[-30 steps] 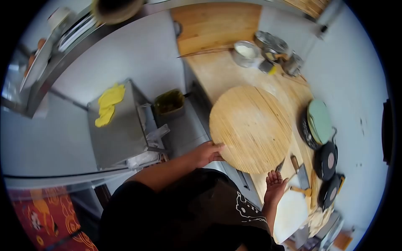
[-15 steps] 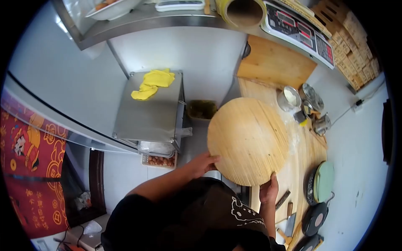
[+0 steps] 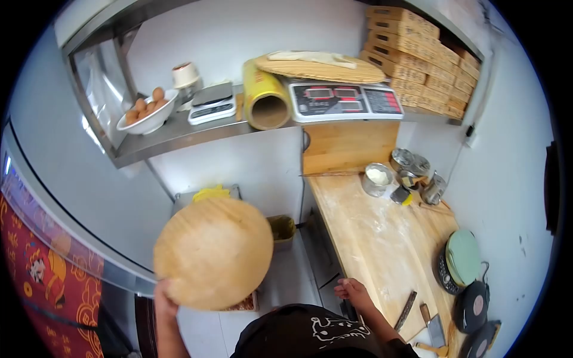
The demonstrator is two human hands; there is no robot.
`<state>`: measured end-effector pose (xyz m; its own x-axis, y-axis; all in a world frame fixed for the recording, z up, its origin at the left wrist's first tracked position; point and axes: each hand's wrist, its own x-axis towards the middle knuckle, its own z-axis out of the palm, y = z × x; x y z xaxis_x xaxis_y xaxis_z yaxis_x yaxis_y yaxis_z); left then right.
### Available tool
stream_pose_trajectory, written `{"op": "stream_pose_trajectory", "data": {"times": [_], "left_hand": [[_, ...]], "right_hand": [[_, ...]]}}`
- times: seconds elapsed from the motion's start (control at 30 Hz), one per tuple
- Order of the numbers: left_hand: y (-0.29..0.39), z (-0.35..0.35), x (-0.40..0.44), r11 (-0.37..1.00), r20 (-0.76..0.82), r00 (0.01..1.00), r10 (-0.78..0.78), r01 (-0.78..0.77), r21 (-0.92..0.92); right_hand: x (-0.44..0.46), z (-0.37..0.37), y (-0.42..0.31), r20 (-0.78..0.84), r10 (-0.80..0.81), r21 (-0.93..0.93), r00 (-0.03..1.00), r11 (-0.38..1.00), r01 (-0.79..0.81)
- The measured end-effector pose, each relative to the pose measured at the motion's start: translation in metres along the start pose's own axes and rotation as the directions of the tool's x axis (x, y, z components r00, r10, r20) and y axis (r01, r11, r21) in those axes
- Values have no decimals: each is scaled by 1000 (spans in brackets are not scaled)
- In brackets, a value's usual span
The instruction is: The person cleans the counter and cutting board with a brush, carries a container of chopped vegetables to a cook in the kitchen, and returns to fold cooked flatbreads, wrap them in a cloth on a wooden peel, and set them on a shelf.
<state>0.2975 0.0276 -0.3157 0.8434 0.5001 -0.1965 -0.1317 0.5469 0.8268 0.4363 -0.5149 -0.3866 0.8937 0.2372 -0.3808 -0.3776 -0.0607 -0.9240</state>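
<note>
My left hand [image 3: 166,299] grips the lower left rim of a round wooden board [image 3: 213,253], which is held up at the left, over the floor and in front of a steel cabinet. Its broad pale face is turned up toward me. My right hand [image 3: 353,291] is off the board, near the front left edge of a wooden worktop [image 3: 373,230]; its fingers are loosely bent with nothing visible in them. Flour is smeared across the worktop. A dark stick [image 3: 406,310] and a cleaver [image 3: 434,327] lie on it to the right of that hand.
Along the worktop's back stand a tin of white powder [image 3: 377,179] and a metal cup [image 3: 434,190]. Black round pans [image 3: 471,305] are at the right wall. Overhead, a steel shelf [image 3: 197,140] carries eggs, scales and a yellow roll [image 3: 262,95]. A bin [image 3: 282,230] sits below.
The round board has gone from over the worktop to the left, carried by my left hand. My right hand has let go of it. My view has tilted up, showing more shelf.
</note>
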Motion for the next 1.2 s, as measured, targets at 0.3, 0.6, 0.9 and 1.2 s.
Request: {"op": "stream_pose_trajectory", "data": {"times": [0.3,0.6,0.9,1.2], "left_hand": [[198,127,-59,919,106,922,373,-383,93],[275,394,137,989,649,748,141,-142,-52],[250,523,359,733,762,557,-331,-356,579],[135,508,63,-183,874,56,483,-969,164]], "right_hand": [[4,-1,28,199,-131,-472,971,856,212],[-35,4,36,80,-245,-632,966,737,239],[-121,-25,94,-317,-147,-536,937,843,-49],[-182,-2,89,-687,-85,-374,721,893,-250]]}}
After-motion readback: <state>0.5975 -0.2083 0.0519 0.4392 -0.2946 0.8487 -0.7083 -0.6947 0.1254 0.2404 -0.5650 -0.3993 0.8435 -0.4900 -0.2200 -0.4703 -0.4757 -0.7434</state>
